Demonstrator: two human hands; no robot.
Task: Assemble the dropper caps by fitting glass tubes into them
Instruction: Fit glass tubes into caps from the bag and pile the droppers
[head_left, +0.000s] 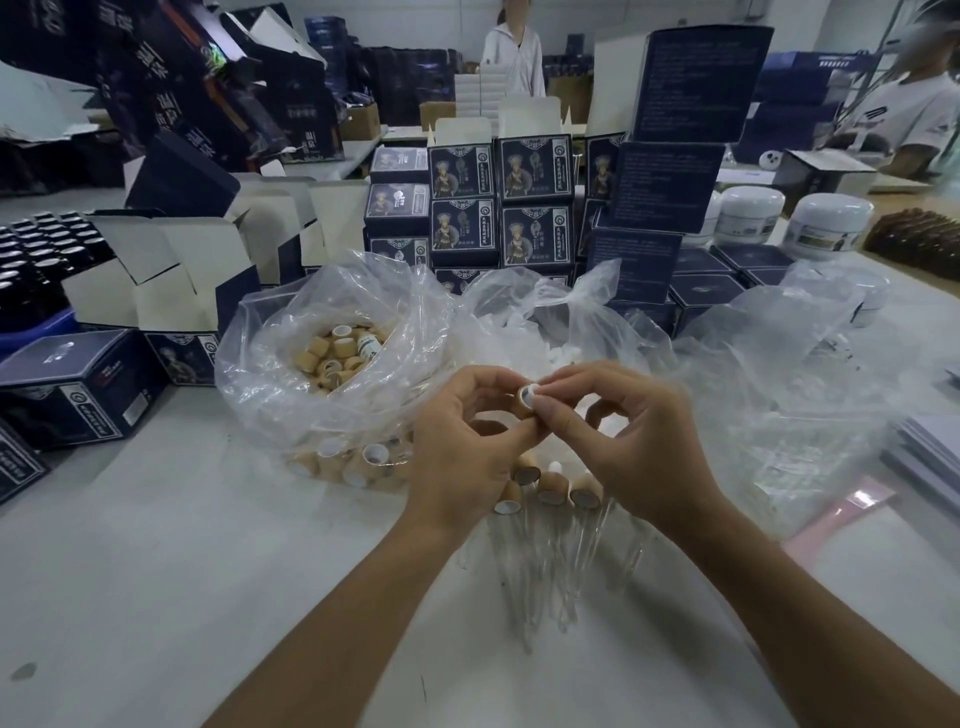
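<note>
Both hands pinch one cap (525, 399): left hand (462, 447) underneath, right hand (631, 436) at its rim. Assembled droppers (553, 488) lie below the fingers; bag of caps (332, 364) beyond.

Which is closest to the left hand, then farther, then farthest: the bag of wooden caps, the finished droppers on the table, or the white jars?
1. Finished droppers: just beneath the left hand.
2. Bag of wooden caps: behind it, to the left.
3. White jars: far back on the right.
</note>
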